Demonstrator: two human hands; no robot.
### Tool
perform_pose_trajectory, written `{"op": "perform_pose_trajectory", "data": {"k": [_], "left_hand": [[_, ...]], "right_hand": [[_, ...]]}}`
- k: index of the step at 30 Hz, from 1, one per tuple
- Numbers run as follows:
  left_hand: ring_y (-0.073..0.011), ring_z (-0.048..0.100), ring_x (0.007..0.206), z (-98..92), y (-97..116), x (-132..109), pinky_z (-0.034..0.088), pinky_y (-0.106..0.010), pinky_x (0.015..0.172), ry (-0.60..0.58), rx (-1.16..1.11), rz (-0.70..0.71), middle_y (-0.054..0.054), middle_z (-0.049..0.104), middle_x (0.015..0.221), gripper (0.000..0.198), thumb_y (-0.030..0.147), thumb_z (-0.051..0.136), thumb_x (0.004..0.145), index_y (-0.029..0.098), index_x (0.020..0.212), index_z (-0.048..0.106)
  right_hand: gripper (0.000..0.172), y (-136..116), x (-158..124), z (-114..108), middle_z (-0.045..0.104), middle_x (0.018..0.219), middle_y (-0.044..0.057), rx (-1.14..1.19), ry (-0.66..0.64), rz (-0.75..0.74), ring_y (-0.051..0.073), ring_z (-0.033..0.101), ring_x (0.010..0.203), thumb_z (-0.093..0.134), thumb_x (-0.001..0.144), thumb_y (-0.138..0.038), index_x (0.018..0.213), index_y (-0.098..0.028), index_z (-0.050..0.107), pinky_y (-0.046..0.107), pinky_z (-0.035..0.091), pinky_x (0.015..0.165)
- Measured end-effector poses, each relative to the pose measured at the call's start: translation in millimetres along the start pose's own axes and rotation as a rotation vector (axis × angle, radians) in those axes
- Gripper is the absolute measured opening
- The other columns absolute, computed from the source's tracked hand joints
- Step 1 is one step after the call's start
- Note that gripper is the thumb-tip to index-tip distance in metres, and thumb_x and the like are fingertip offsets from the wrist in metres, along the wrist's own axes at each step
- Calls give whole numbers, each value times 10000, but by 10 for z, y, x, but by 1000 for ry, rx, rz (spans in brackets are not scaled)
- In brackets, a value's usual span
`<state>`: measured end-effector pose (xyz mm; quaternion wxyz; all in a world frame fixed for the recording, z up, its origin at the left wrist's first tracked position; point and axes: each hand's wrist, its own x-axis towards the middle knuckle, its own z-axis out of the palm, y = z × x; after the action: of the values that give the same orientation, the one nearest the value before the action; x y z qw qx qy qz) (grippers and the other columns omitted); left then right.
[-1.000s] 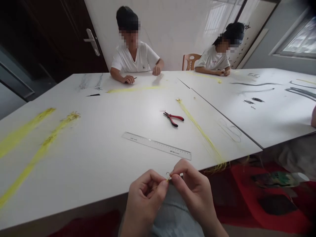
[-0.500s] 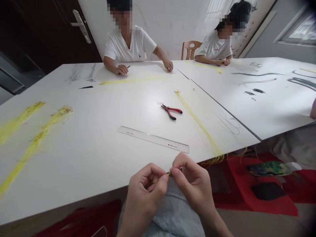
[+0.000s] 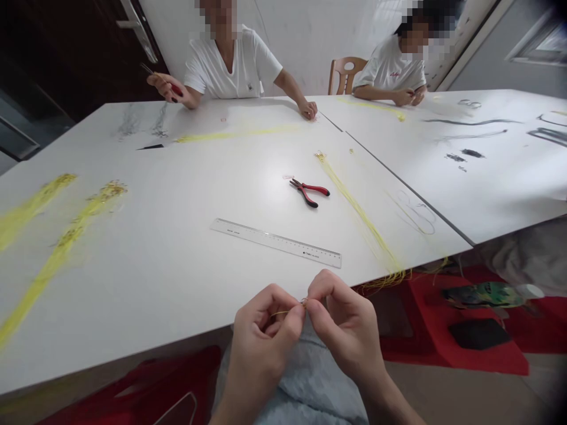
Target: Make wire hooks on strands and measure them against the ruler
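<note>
My left hand (image 3: 261,339) and my right hand (image 3: 345,324) meet just off the near edge of the white table (image 3: 177,271). Both pinch a thin yellow thread with a small metal hook (image 3: 303,303) between thumb and forefinger, fingertips almost touching. A clear ruler (image 3: 275,242) lies on the table just beyond my hands. Red-handled pliers (image 3: 310,191) rest farther back. A long bundle of yellow threads (image 3: 358,215) runs from mid-table to the edge at my right.
More yellow thread bundles (image 3: 53,260) lie on the left. Two people in white shirts sit at the far side; one holds a tool (image 3: 170,85) raised. A second table (image 3: 465,165) with dark cords adjoins on the right. Red mat (image 3: 443,330) below.
My hands stay pinched on the thread, shifted slightly. The view has tilted down a little. The person at the far left has lifted a hand with a tool off the table.
</note>
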<state>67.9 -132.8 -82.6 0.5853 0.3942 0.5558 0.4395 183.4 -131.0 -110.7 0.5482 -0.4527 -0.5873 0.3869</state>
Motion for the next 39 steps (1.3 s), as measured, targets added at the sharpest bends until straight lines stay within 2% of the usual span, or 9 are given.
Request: {"op": "perform_pose_trajectory", "data": {"k": [6,11,17,21,24,29,32,36,39], "left_hand": [[-52,191,414,61,-71,-15,132,-210,405,81,-134,25,85,282,442,220,252,570,685,187,513,451],[-57,176,435,44,-120,3,153,-200,410,89,-211,36,87,255,462,225,274,585,700,184,538,458],[-31,113,398,-64,23,69,93,-180,383,-60,-267,-52,113,221,452,162,323,605,665,165,695,580],[-15,88,388,-82,130,117,89,-163,372,-41,-223,-66,127,195,421,197,320,639,652,162,610,528],[-13,108,370,-109,146,206,99,-159,353,-28,-150,-20,121,217,415,230,342,644,664,162,594,520],[-24,144,365,-328,197,585,122,-161,340,-34,20,121,118,230,423,254,386,650,690,151,653,562],[-29,141,381,-517,321,919,126,-163,345,45,38,205,118,222,437,246,375,653,707,138,694,586],[-39,198,415,-701,453,1373,178,-160,361,220,39,365,100,272,477,217,343,672,708,140,719,597],[-52,253,446,-790,429,1625,229,-159,379,348,21,453,86,316,511,217,355,669,718,151,748,599]], "right_hand": [[152,14,-14,64,456,634,-45,-59,73,-65,90,436,628,520,762,-90,667,-196,467,245,353,580],[153,19,-31,87,452,637,-46,-103,104,-138,95,436,643,517,762,-77,686,-200,467,261,357,627],[146,-38,118,4,449,625,-41,-60,21,-17,88,422,607,503,792,-144,661,-193,461,231,335,559],[168,-70,240,-12,467,615,-42,-60,-35,70,87,428,601,498,816,-224,656,-193,460,222,339,552],[213,-93,359,0,495,618,-33,-147,-99,64,92,452,604,454,847,-297,661,-194,459,219,357,544],[246,-107,799,-90,579,701,-18,-340,-235,-1,107,535,694,463,861,-384,737,-192,555,233,428,646],[283,4,1266,-233,617,832,2,-564,-243,11,124,565,803,455,883,-433,857,-189,597,275,451,739],[280,291,1931,-377,595,1024,53,-917,-248,119,157,578,902,509,882,-385,1024,-152,572,370,487,804],[323,509,2223,-362,556,1139,74,-1122,-260,178,188,562,992,529,874,-366,1121,-157,537,407,484,843]]}}
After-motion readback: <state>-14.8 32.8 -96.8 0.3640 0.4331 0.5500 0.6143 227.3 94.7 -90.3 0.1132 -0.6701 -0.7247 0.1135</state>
